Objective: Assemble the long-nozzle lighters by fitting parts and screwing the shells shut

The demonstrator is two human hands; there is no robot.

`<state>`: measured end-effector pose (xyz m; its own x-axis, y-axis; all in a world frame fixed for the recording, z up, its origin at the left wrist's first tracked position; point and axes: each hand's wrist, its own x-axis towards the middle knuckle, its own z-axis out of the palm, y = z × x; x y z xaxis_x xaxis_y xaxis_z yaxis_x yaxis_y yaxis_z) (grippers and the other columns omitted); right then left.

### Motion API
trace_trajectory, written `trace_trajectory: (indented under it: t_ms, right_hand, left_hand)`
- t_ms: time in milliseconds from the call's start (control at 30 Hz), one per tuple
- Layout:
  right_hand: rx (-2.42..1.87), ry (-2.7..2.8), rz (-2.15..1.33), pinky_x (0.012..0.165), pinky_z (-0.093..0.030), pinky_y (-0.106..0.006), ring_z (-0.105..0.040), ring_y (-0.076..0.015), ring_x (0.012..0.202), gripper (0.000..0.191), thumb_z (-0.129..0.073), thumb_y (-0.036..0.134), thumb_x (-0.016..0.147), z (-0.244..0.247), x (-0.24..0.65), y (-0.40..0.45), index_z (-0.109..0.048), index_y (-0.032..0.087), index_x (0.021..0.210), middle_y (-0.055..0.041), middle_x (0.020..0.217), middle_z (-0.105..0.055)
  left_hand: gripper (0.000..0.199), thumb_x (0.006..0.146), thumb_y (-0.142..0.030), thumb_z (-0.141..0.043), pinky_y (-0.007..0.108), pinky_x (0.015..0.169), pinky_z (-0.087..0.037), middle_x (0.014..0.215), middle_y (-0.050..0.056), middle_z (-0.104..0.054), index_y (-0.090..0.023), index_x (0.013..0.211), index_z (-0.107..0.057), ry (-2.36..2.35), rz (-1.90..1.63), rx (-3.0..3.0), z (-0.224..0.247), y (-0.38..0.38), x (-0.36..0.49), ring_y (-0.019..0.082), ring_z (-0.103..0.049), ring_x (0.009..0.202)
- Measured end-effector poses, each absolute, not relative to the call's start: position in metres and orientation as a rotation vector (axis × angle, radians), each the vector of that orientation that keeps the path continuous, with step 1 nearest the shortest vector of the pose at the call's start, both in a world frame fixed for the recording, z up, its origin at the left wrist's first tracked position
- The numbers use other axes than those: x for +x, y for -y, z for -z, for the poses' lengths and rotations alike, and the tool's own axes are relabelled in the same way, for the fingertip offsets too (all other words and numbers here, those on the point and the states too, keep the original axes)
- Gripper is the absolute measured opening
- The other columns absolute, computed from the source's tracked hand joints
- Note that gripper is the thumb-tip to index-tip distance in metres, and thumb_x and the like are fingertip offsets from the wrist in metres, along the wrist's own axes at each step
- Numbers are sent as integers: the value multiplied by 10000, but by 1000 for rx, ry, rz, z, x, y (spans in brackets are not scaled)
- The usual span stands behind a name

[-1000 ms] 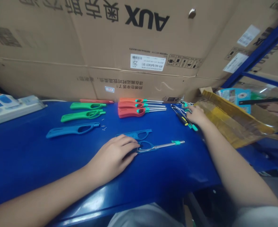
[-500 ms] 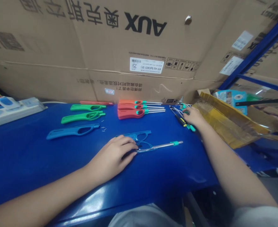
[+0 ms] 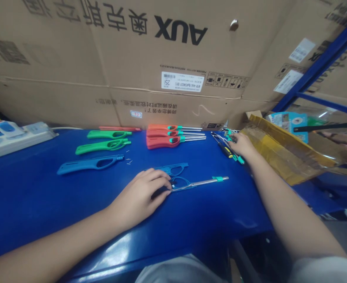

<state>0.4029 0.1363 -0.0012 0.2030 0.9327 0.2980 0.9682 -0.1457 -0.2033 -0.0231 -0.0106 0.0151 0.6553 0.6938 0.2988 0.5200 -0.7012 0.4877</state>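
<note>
My left hand [image 3: 148, 190] is closed on a blue lighter shell [image 3: 182, 183], whose rear end is hidden under the fingers. From that shell a metal tube [image 3: 204, 182] with a green sleeve [image 3: 218, 179] points right. Just behind lies another blue shell half [image 3: 176, 169], partly covered by my hand. At the back right, my right hand [image 3: 240, 144] has its fingers bent down into a pile of green parts with thin wires [image 3: 229, 133]; the fingertips are partly hidden. Beside it lies a yellow and black handle [image 3: 226, 151].
Red and orange lighters with metal tubes [image 3: 164, 141] lie at the back. Left of them are green shells [image 3: 102, 145], a blue shell [image 3: 90, 163] and several tiny pins [image 3: 128, 161]. A power strip [image 3: 28, 137] stands far left, a taped carton [image 3: 288, 153] right. Another person's hand [image 3: 346, 141] shows at the right edge.
Almost nothing differs. The metal tube under my left hand has shifted very slightly; my right hand stays at the pile of green parts.
</note>
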Motion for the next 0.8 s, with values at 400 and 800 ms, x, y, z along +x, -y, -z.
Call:
trace_trajectory:
  t_ms: [400,800]
  right_hand:
    - [-2187,1783,103,978,-528,-471,-631,-244,1143,275,-647,333,960,4,400,-137,-665,162,1175,-97,1258,-653]
    - [-2086,1678,130,966,-518,-432,-667,-282,1048,295,-630,180,775,-8,394,-131,-731,160,1052,-135,1126,-723]
  left_hand:
    - [97,973,-245,-587,421,971,-431,1215,48,-669,-252,988,-683,-907,-624,2548,-16,12,-23,235,-602,1138]
    - [121,990,-287,-580,423,978,-416,1216,43,-668,-260,977,-697,-884,-619,2555,-16,12,-24,235,-603,1145]
